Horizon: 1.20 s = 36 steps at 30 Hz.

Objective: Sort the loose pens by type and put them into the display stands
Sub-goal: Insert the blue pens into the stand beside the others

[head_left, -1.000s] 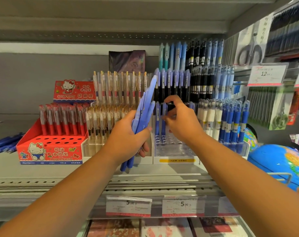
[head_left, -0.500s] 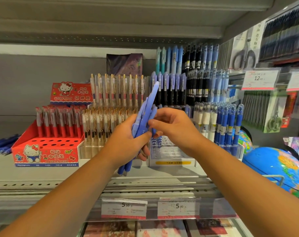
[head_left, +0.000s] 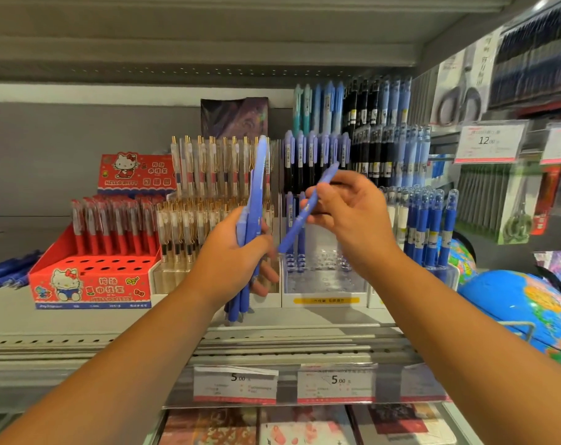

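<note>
since half a second ago, my right hand (head_left: 349, 220) has pulled one pen (head_left: 292, 232) clear of the bundle (head_left: 256, 187) and pinches it mid-barrel, tilted, in front of the stand (head_left: 324, 284). my left hand (head_left: 228, 258) is curled round the bundle, upright. i'd worry that the slanted pen misses its hole or knocks the standing pens (head_left: 289, 207), and that the bundle slides if my left grip eases.

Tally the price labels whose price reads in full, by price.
5.00 price labels: 2
12.00 price label: 1
Total: 3
</note>
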Available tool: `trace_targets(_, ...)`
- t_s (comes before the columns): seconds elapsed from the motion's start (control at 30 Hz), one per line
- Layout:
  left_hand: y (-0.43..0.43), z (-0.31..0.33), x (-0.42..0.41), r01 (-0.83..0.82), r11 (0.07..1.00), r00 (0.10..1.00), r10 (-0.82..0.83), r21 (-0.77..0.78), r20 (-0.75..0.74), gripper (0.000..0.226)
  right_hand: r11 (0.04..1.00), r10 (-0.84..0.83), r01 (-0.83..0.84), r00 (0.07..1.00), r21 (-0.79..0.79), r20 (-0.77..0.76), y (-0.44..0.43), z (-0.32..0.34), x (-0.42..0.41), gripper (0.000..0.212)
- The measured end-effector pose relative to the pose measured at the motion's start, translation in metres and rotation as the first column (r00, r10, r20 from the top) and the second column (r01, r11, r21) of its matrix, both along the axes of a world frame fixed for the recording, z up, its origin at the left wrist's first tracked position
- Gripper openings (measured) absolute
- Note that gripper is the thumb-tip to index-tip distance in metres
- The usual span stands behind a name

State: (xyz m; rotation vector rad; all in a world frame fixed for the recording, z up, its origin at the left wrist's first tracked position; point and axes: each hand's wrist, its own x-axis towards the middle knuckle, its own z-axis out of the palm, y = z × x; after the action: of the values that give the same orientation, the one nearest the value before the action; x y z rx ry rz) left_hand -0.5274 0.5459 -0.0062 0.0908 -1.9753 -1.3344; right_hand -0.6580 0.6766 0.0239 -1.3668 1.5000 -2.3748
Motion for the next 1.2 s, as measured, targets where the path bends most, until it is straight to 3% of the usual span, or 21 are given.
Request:
trace_targets(0.1, 0.0, -0.001, -0.002, -0.028, 1.0, 1.0, 0.028, -0.013, 0.013, 0.011, 0.969, -0.247, 0.246, 0.961, -0.019, -0.124, 0.004, -0.002, -0.009, 0.026)
trace_targets(0.17, 0.0, -0.001, -0.003, -0.045, 0.999, 0.999, 0.045, -0.021, 0.022, 0.011, 0.915, -0.395, 0.404, 0.883, -0.019, -0.254, 0.004, -0.005, -0.014, 0.028)
trace_targets(0.3, -0.001, -0.002, -0.003, -0.045, 0.998, 0.999, 0.046, -0.036, 0.025, 0.01, 0.83, -0.525, 0.558, 0.782, 0.0, -0.337, 0.003, -0.006, -0.021, 0.028)
trace_targets(0.6, -0.002, -0.002, -0.004, -0.026, 0.999, 0.999, 0.026, -0.039, 0.025, 0.01, 0.791, -0.482, 0.589, 0.766, 0.166, -0.425, -0.003, -0.007, -0.026, 0.029)
trace_targets(0.83, -0.003, -0.004, -0.005, 0.016, 0.999, 0.999, -0.014, -0.037, 0.049, 0.011, 0.693, -0.404, 0.633, 0.738, 0.346, -0.54, -0.014, -0.013, -0.035, 0.032)
trace_targets(1.07, -0.004, -0.004, -0.004, 0.051, 0.998, 0.997, -0.049, -0.037, 0.055, 0.015, 0.7, -0.351, 0.552, 0.818, 0.452, -0.456, -0.019, -0.006, -0.034, 0.031)
trace_targets(1.2, -0.005, -0.004, -0.004, 0.063, 0.997, 0.996, -0.061, -0.036, 0.062, 0.019, 0.675, -0.351, 0.584, 0.791, 0.45, -0.5, -0.019, -0.006, -0.032, 0.033)
